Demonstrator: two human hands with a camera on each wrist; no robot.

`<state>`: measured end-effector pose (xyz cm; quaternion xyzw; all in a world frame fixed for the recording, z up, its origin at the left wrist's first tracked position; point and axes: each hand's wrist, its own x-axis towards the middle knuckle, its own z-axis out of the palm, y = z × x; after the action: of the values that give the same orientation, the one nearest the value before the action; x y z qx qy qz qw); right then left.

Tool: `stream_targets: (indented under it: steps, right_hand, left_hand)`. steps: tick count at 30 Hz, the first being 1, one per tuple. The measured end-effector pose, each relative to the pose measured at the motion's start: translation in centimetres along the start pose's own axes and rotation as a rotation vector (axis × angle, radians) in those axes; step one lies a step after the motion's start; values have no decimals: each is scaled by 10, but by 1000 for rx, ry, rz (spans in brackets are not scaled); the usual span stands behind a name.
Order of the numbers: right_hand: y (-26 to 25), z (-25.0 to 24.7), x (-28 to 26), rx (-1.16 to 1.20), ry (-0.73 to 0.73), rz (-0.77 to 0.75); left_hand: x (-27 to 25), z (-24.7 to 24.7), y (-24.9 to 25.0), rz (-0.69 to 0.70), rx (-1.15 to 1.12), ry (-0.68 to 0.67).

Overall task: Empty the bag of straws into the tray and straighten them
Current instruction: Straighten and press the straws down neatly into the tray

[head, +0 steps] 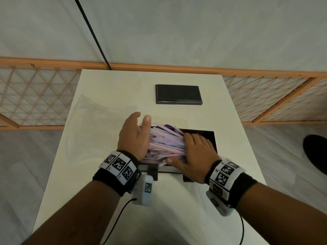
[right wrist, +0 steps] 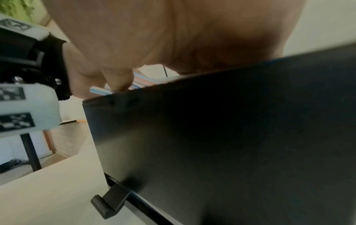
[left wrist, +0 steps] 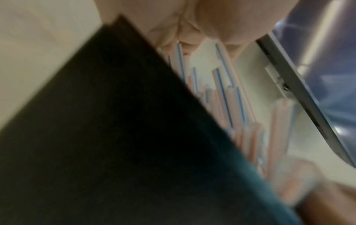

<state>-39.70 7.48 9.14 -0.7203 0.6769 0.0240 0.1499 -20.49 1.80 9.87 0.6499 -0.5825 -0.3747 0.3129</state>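
Squaring the straws point(head: 164, 144) in the near tray point(head: 213, 138) is the step in hand. The pile lies across the left part of that tray, heaped above its rim, with the ends fanned out toward the far left.

Your left hand point(head: 134, 137) stands edge-on against the left ends of the pile, fingers straight and together, gripping nothing. Your right hand point(head: 192, 156) lies flat on top of the pile, fingers extended, thumb along the near edge; it presses rather than grasps.

To do this step well:

1. Keep the left palm upright and use it as a flat stop.
2. Push the ends rightward in one even stroke, so the straws slide along their length rather than roll.
3. Keep light downward pressure with the right hand. Too much will likely pin the lower straws; too little may let the upper ones spill over the near rim.
4. Bring the fanned far ends parallel to the tray's long side last.

The clear bag point(head: 92, 119) lies flat on the white table point(head: 177, 218) at the left, apparently empty.

Count:
- Trays: two, a second black tray point(head: 178, 94) sits farther back, well apart.
- Bags: one.
- Hands: two.
- Straws: many; the heap is too dense to count.
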Motion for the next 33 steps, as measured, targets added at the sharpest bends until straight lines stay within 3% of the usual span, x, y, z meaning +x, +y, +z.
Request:
stream_targets:
  steps: [3,7,11,15,19,23,28,33]
  right_hand:
    - [-5,8,5,2,-34,32]
    - [-12,10,14,48,-1,-6]
    - [-19,8,21,100,-1,-34]
    - [-28,6,27,122,2,-56]
    - [-30,8,30,279,74,-140]
    - [-29,5,28,363,105,-185]
    - [-12,1,14,114,113,-80]
    - [-5,13,1,51,16,33]
  left_hand:
    - [2,6,-4,-82,-217,45]
    - [2,9,-8,-11,-357,172]
    - [-3,10,-8,28,-399,217]
    - [-8,11,-4,67,-290,160]
    - [-9,16,-7,193,56,88]
    - [-11,15,-6,218,76,159]
    - [-11,16,-10,245,163,105]
    - [-10,15,-5,273,225,138]
